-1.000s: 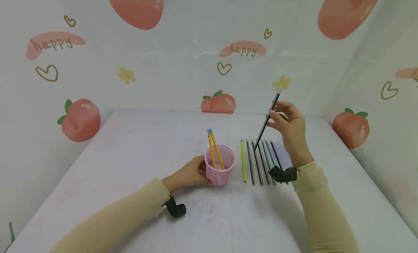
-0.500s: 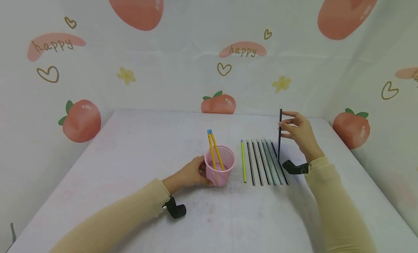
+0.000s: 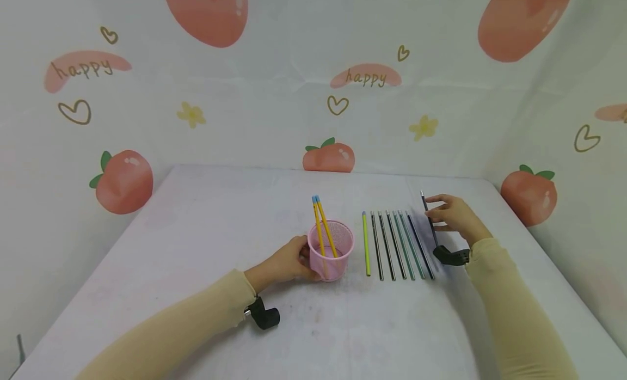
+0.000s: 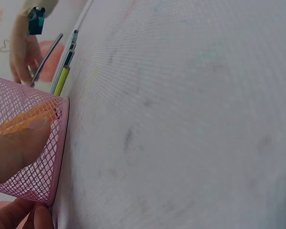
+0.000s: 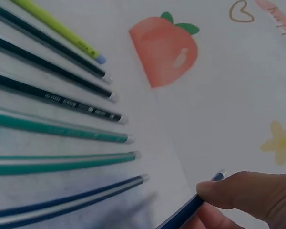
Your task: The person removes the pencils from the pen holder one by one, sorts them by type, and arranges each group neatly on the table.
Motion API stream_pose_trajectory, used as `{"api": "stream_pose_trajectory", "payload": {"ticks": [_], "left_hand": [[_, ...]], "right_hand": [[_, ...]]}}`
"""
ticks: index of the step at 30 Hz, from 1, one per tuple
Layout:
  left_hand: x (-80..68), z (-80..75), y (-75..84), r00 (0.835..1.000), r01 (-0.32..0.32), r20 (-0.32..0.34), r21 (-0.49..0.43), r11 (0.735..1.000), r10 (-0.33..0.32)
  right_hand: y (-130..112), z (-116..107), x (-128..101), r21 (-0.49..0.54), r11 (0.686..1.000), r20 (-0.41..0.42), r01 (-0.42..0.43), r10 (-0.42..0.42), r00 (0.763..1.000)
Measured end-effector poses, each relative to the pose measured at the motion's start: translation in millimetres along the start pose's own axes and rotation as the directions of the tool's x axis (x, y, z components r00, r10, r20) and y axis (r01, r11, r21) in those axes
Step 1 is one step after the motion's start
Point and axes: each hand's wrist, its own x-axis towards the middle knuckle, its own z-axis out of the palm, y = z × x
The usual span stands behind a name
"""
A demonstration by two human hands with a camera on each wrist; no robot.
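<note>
In the head view my left hand (image 3: 286, 264) grips the side of a pink mesh pencil cup (image 3: 334, 271) standing on the table. Two yellow pencils (image 3: 318, 225) with blue ends lean inside it. Seen from the left wrist, the thumb (image 4: 21, 152) presses the mesh wall and other fingers curl under the far side. My right hand (image 3: 455, 216) pinches a dark blue pencil (image 3: 431, 222) near its white-tipped end, right of a row of pencils. That pencil (image 5: 183, 214) slants, its lower end close over the table, beyond the right wrist view's edge.
The row has a lime-green pencil (image 3: 366, 244) at its left, then several dark pencils (image 3: 385, 246), teal ones (image 3: 408, 244) and a blue one (image 3: 419, 244), side by side. A white wall cloth (image 3: 264, 97) with printed peaches stands behind the table.
My right hand has carried the dark pencil from above the row to its right side and lowered it, tilting it toward the table. The left hand and cup have stayed put.
</note>
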Motion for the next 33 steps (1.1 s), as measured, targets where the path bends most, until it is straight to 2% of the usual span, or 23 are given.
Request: {"api": "stream_pose_trajectory", "payload": {"ticks": [4,14,21,28,33], "left_hand": [[-0.2,0.8,1.6,1.000,0.014,-0.006,0.011,1.000,-0.014],[0.0,-0.4,1.5,1.000,-0.008,0.000,0.010,1.000,0.008],[0.1,-1.2,1.0,1.000,0.000,-0.004,0.019,1.000,0.000],[-0.5,-0.5,0.1,0.999,0.031,-0.010,0.033,0.999,-0.031],[0.0,-0.1,-1.3,1.000,0.007,-0.005,0.014,1.000,-0.007]], "right_hand": [[8,1,2,-0.023,0.999,0.032,-0.032,0.033,0.999],[18,7,4,-0.090,0.993,0.070,-0.079,0.086,0.994],[23,10,7,-0.075,0.990,0.057,-0.119,0.123,0.991],[22,14,7,-0.104,0.984,0.033,-0.142,0.146,0.989],[23,15,7,-0.108,0.985,0.033,-0.135,0.139,0.990]]}}
